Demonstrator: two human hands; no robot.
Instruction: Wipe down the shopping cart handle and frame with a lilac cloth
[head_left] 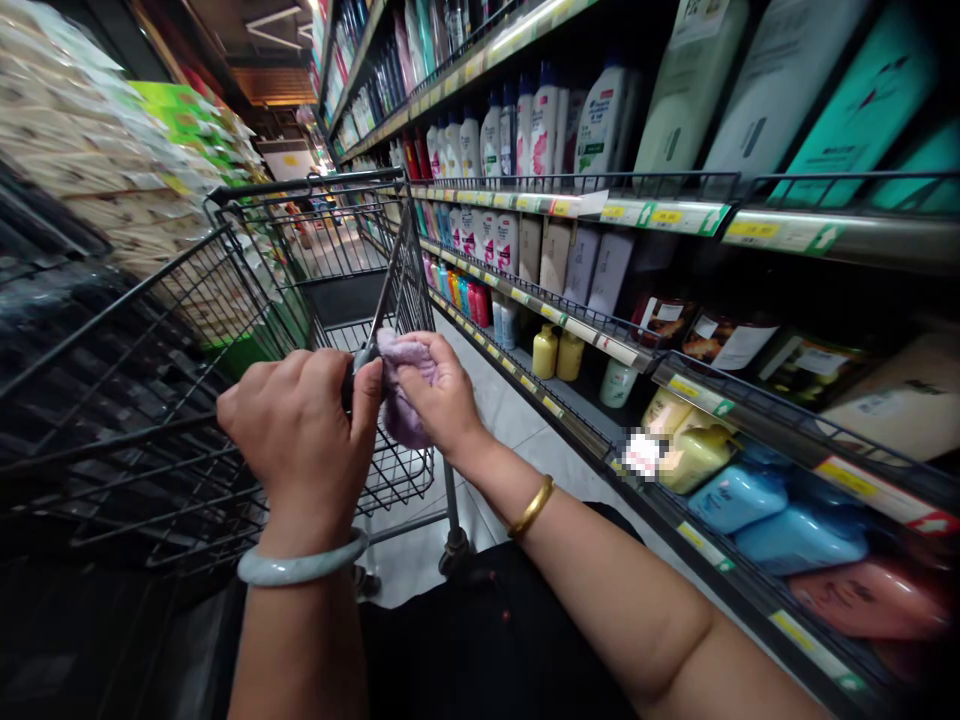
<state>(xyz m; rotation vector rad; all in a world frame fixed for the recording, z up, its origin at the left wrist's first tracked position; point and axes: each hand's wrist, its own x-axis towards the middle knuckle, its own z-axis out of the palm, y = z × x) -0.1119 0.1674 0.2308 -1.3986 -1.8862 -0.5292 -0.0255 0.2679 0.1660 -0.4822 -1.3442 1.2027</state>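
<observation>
A black wire shopping cart [225,330] stands in front of me in a shop aisle. My left hand [300,425] is closed around the near corner of the cart's handle bar. My right hand [439,395] is closed on a crumpled lilac cloth [401,385] and presses it against the same corner, right beside my left thumb. A pale green bangle sits on my left wrist and a gold bangle on my right wrist.
Shelves [645,210] packed with shampoo and soap bottles run along the right, with yellow price tags on their edges. Stacked packaged goods [97,150] fill the left side. The light floor of the aisle [510,410] runs between cart and shelves.
</observation>
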